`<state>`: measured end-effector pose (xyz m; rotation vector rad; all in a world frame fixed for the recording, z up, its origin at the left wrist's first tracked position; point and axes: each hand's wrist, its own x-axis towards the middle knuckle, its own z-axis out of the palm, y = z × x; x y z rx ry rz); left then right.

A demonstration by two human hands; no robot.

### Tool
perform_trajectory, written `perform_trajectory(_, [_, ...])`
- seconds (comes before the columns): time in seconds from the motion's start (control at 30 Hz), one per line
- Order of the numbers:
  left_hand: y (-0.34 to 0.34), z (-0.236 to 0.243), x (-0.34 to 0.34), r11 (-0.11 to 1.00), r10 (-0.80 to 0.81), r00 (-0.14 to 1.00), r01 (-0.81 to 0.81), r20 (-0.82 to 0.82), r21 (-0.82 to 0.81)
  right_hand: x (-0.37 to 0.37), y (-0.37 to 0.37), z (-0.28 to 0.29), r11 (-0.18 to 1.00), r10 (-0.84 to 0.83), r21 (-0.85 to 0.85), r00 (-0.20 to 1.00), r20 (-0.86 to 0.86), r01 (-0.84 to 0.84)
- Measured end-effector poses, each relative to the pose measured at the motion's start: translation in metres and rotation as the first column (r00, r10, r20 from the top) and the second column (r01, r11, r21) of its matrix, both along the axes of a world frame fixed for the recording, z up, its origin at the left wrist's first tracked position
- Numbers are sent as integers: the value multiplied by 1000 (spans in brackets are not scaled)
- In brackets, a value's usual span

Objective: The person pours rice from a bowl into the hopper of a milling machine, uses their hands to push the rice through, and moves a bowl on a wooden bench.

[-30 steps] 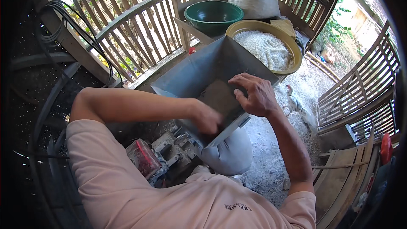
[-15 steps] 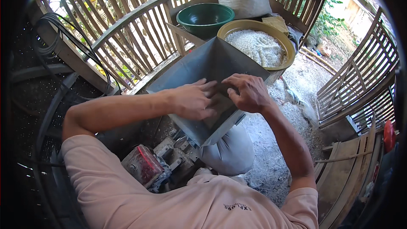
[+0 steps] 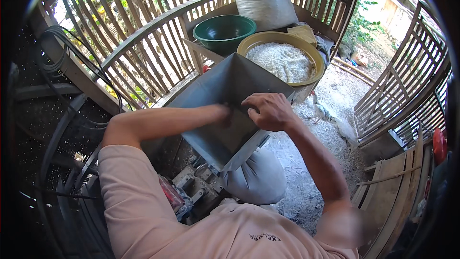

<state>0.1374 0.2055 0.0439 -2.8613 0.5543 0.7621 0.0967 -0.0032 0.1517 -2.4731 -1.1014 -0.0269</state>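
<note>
A square grey sheet-metal hopper (image 3: 203, 91) stands in front of me, wide at the top and narrowing downward. My left hand (image 3: 223, 114) reaches down inside it; motion blur and shadow hide its fingers. Over the hopper's right side, my right hand (image 3: 271, 110) hangs with loosely bent fingers and the thumb apart, holding nothing I can see. A bulging grey cloth bag (image 3: 256, 177) sits under the hopper's near side. Beside it is a machine with metal parts (image 3: 195, 182) and a red piece (image 3: 171, 195).
Behind the hopper are a wide tan basin (image 3: 318, 67) of white grains, a green basin (image 3: 225, 33) and a full white sack (image 3: 265, 0). A bird (image 3: 323, 110) stands on the dusty floor at right. Slatted walls and coiled cables (image 3: 51, 50) flank the space.
My left hand has gone deeper into the hopper, its fingers now blurred. The right hand stays at the hopper's side. The view has shifted slightly, and the bird's head is now raised.
</note>
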Motion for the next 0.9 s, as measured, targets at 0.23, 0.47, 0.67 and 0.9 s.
perform_trajectory(0.23, [-11,31,7,958,-224,964,245,143,-150,2,-5,-1,998,-59,-29,998,-31,58])
perform_trajectory(0.47, [22,-124,73,912,-248,968,249,46,-325,0,3,-1,999,-27,-39,1000,-4,27])
perform_trajectory(0.67, [-4,-43,60,955,-289,945,274,-155,-113,0,-5,-2,996,-62,-59,998,-20,61])
perform_trajectory(0.9, [-16,13,-4,410,-823,468,882,-323,234,2,-5,-4,998,-60,-21,998,-17,60])
